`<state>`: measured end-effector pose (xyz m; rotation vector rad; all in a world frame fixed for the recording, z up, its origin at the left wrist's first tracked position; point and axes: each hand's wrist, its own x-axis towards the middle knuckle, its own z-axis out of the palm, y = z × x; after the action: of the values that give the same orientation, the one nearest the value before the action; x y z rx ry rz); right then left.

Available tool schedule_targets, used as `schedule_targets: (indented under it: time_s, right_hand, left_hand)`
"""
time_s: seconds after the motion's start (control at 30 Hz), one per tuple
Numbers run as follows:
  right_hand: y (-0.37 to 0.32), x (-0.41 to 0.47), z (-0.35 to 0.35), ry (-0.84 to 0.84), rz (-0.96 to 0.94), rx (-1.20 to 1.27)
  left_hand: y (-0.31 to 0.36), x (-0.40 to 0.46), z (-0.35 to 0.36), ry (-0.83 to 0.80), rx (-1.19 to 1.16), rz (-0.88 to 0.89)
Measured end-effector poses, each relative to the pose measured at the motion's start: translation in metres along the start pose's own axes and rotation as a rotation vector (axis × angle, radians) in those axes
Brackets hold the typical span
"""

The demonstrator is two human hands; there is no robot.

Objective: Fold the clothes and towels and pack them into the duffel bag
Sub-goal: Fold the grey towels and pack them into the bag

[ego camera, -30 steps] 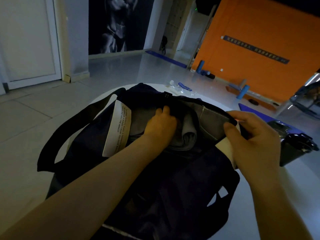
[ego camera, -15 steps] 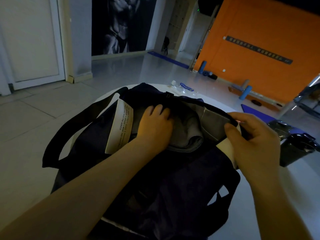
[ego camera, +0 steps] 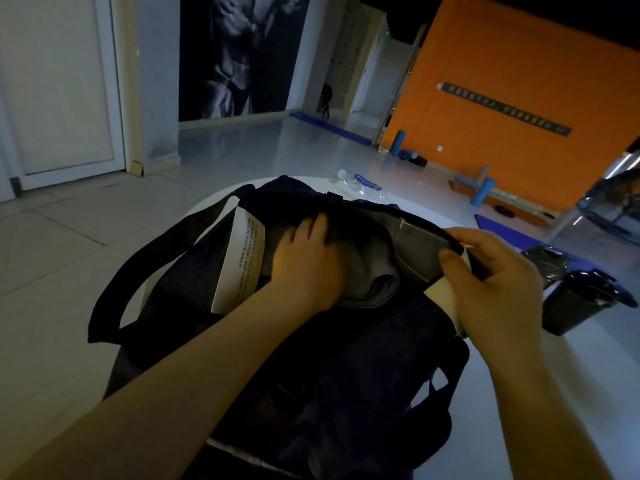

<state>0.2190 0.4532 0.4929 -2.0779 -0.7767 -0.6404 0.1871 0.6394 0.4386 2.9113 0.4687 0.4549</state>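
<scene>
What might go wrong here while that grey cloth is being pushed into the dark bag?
The folded grey cloth could come unfolded, since the left hand presses it flat into the duffel bag and a rolled edge sits at the opening. The right hand pinches the bag's rim; if that slips, the opening may sag shut. The white printed tag beside the cloth might get crumpled or tucked inside.

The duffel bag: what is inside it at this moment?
Inside the duffel bag lies a folded grey cloth, with the left hand pressing flat on it. Anything below the cloth is covered. The right hand holds the opening's edge.
</scene>
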Motion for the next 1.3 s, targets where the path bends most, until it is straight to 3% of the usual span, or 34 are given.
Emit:
schedule_targets:
  time_s: [0.07,0.2,0.4,0.53,0.63,0.73,0.87,0.97,1.1,1.2,1.3]
  right_hand:
    - [-0.003,0.000,0.001,0.012,0.001,0.001]
    - [-0.005,0.002,-0.001,0.050,-0.017,0.012]
    - [-0.018,0.017,-0.008,0.101,-0.055,0.031]
    - [-0.020,0.020,-0.008,0.108,-0.084,0.033]
    - [-0.013,0.018,-0.010,0.093,-0.057,0.038]
    - [-0.011,0.017,-0.007,0.137,-0.063,0.030]
    - [-0.006,0.020,-0.008,0.203,0.015,0.051]
    - [0.001,0.021,-0.011,0.213,0.062,0.045]
    - [-0.002,0.018,-0.009,0.187,0.027,0.084]
    - [-0.002,0.018,-0.008,0.162,0.018,0.072]
    - [0.001,0.020,-0.011,0.177,0.017,0.077]
  left_hand:
    - [0.020,0.022,0.000,0.021,-0.066,0.061]
    - [0.047,0.041,0.038,-0.161,-0.244,0.086]
    - [0.048,0.042,0.050,-0.306,0.077,0.117]
    - [0.050,0.043,0.043,-0.384,0.098,0.105]
    - [0.051,0.048,0.034,-0.262,-0.055,0.060]
    - [0.049,0.053,0.031,-0.050,0.014,0.107]
    - [0.033,0.053,0.040,-0.254,0.091,0.060]
    - [0.031,0.054,0.039,-0.320,0.091,0.026]
    - [0.036,0.054,0.041,-0.272,0.092,0.029]
    - [0.045,0.058,0.042,-0.169,0.003,0.136]
    - [0.053,0.057,0.051,-0.225,0.007,0.171]
